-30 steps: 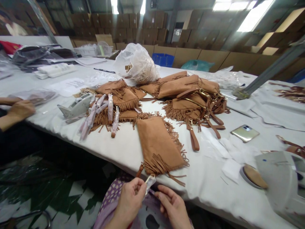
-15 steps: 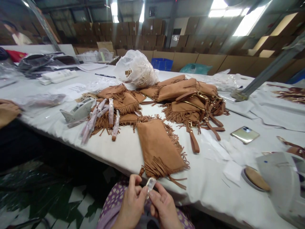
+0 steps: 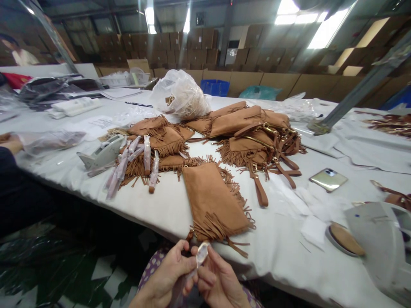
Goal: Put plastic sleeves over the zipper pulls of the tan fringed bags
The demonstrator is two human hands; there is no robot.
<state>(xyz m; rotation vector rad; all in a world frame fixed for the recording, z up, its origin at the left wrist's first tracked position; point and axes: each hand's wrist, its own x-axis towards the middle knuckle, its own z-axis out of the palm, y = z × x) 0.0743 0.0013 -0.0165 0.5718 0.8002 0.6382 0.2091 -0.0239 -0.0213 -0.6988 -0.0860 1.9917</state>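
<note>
Far left, a co-worker's hand rests at the table edge, well away from the action. Next along sits a grey tape dispenser, with a fan of wrapped straps just beside it.

Down at the bottom, the left hand is closed, thumb and forefinger pinching the lower end of a small clear-wrapped piece. That piece stands between the two hands, tilted up and slightly to the right, its top end poking free above the fingers.

Straight ahead and just above the grip lies the brown fringed pouch. Its long axis runs away from the person, leaning a little left at the far end, and its fringed near end hangs over the table edge close to the pinched piece. The pouch's ring corner sits on the left hand's side, so that hand is nearer.

The right hand meets the piece from the other side, fingertips pressed on it, palm turned inward.

Further right is a pile of pouches, then a phone lying flat, well apart from both hands.
</note>
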